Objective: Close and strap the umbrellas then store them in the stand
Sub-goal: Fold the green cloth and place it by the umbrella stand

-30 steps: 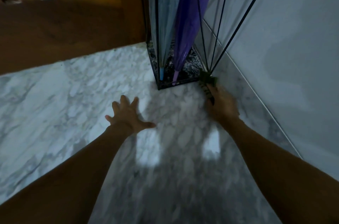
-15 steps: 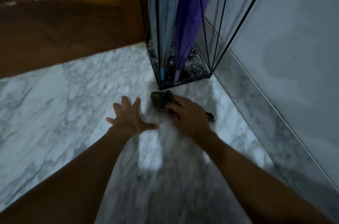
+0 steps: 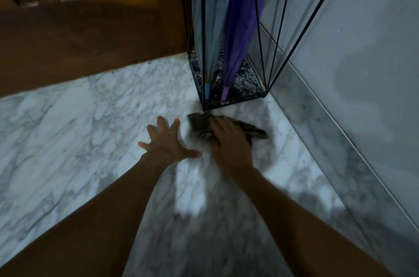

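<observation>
Sliding in from the right corner of the stand (image 3: 233, 104), the right hand (image 3: 229, 140) is now pressing a dark cloth (image 3: 199, 125) onto the marble floor (image 3: 68, 129) in front of it. Just to its left, the left hand (image 3: 167, 140) is lying released, fingers spread flat on the floor, while the right hand's hold on the cloth is too blurred to tell. Behind them, the clear umbrella (image 3: 210, 27) and the purple umbrella (image 3: 244, 27) are standing closed, tips down, inside the stand.

Nothing to read here: no lettering, label, brand or number comes through anywhere in the head view. The clear umbrella (image 3: 210, 27), the purple umbrella (image 3: 240, 33), the wire stand (image 3: 233, 105) and the dark cloth (image 3: 199, 124) show no readable marks, and the cloth is blurred.
</observation>
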`<act>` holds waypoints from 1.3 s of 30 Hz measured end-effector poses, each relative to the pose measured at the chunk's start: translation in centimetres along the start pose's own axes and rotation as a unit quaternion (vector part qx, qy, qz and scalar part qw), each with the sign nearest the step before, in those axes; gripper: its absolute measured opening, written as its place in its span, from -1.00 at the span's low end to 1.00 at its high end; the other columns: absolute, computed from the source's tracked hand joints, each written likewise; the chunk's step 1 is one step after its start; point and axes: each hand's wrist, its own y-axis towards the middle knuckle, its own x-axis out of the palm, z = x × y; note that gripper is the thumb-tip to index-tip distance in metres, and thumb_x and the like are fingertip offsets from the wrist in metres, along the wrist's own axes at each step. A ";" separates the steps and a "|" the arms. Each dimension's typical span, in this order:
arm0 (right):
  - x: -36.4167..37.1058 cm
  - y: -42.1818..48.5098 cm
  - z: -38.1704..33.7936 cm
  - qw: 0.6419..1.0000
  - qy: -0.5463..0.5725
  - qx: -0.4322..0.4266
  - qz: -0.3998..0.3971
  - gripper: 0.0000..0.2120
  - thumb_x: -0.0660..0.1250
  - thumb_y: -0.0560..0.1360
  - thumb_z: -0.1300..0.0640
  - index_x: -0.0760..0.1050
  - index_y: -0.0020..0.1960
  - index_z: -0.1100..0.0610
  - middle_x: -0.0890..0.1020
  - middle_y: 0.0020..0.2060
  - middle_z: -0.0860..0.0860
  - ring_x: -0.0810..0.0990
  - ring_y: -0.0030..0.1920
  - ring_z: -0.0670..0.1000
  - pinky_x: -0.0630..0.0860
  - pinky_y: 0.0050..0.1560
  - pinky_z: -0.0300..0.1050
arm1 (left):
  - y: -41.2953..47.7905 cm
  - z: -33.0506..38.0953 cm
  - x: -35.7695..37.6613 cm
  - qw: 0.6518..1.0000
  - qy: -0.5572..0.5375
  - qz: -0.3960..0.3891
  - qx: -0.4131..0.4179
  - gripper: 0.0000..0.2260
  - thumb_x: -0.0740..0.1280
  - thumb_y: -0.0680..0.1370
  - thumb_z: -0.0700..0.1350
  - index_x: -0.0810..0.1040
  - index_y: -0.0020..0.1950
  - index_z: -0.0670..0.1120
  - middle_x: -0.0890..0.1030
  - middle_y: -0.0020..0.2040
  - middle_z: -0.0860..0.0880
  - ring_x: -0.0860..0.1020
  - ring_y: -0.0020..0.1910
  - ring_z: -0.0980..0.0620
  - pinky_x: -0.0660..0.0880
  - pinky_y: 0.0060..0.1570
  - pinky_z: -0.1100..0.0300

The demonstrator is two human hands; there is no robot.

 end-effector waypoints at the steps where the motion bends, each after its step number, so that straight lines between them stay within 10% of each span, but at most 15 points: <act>1: 0.6 0.0 -1.3 0.999 0.011 -0.036 -0.023 -0.42 0.05 0.48 0.02 0.41 0.44 0.16 0.52 0.37 0.14 0.44 0.41 0.17 0.37 0.38 0.21 | -0.1 0.1 -0.2 1.000 -0.012 0.009 0.000 -0.01 0.54 0.10 0.36 0.21 0.46 0.26 0.02 0.50 -0.03 -0.01 0.49 -0.23 0.11 0.30 -0.49; 15: 0.5 -0.9 0.9 0.989 0.002 0.092 0.114 -0.59 0.24 0.53 0.08 0.55 0.33 0.14 0.58 0.28 0.20 0.55 0.29 0.24 0.50 0.29 0.16 | 0.8 -3.0 -4.4 0.998 0.003 0.011 0.059 -0.15 0.49 0.40 0.15 0.13 0.56 0.02 0.22 0.49 -0.14 0.24 0.45 -0.18 0.36 0.34 -0.03; 21: 5.1 1.4 -7.4 0.993 -0.012 -0.094 0.075 -0.61 0.18 0.51 0.11 0.59 0.27 0.11 0.63 0.23 0.16 0.61 0.22 0.20 0.59 0.11 0.11 | 1.9 -7.7 -7.3 0.997 0.059 0.034 -0.030 -0.12 0.48 0.24 0.36 0.26 0.44 0.07 0.25 0.43 -0.12 0.22 0.42 -0.22 0.33 0.32 -0.21; 24: 6.1 5.6 -8.7 0.995 0.014 -0.084 0.041 -0.59 0.30 0.51 0.21 0.52 0.36 0.10 0.56 0.32 0.17 0.52 0.33 0.22 0.52 0.24 0.15 | 2.8 -9.9 -6.9 0.998 0.039 -0.002 -0.041 0.09 0.41 0.04 0.52 0.20 0.48 0.14 0.09 0.53 -0.14 0.05 0.51 -0.24 0.28 0.34 -0.33; 29: 5.5 15.4 -9.7 0.999 0.000 -0.032 -0.023 -0.54 0.16 0.63 0.21 0.30 0.52 0.06 0.34 0.50 0.12 0.25 0.51 0.14 0.20 0.51 0.05 | 3.1 -10.1 -6.3 0.999 0.002 -0.005 -0.048 0.08 0.51 0.25 0.32 -0.06 0.58 0.14 -0.26 0.59 -0.01 -0.22 0.57 -0.13 0.04 0.40 -0.40; 39: 4.1 24.8 -8.8 0.999 -0.025 0.015 0.013 -0.60 0.22 0.58 0.18 0.41 0.41 0.12 0.52 0.29 0.20 0.48 0.26 0.27 0.43 0.17 0.05 | 3.8 -10.4 -5.9 0.999 -0.024 -0.011 -0.034 0.09 0.52 0.27 0.30 -0.09 0.59 0.15 -0.34 0.57 -0.02 -0.29 0.56 -0.11 -0.02 0.39 -0.45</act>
